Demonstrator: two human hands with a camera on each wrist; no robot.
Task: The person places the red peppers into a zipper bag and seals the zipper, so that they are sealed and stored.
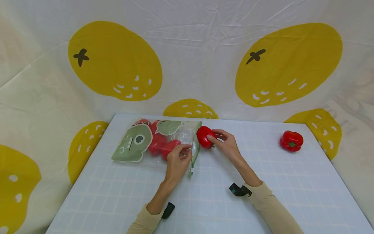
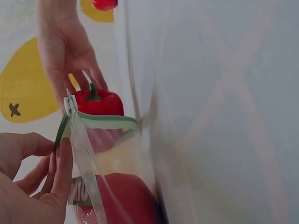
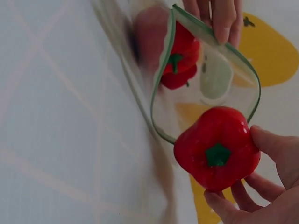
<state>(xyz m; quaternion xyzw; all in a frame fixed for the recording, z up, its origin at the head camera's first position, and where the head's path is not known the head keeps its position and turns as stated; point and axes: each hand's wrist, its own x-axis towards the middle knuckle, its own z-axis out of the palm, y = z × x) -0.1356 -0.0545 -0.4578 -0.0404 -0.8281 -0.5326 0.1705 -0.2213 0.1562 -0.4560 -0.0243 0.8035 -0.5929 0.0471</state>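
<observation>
A clear zip bag [image 1: 184, 134] with a green dinosaur print lies on the table, its mouth facing right. Several red bell peppers [image 1: 157, 144] show through its plastic. My left hand [image 1: 177, 164] pinches the bag's green top edge [image 2: 60, 128] and keeps the mouth apart. In my right hand [image 1: 229, 146] a red bell pepper [image 3: 217, 147] with a green stem is gripped between thumb and fingers. It is right at the bag's opening, its stem pointing away from the bag. Through the open mouth, the right wrist view shows peppers [image 3: 182, 51] inside.
Another red bell pepper [image 1: 291, 141] sits on the right side of the white checked table [image 1: 96, 191]. A white cloth [image 1: 198, 65] with yellow fruit prints hangs behind and around the table. Each wrist carries a black camera [image 1: 240, 189].
</observation>
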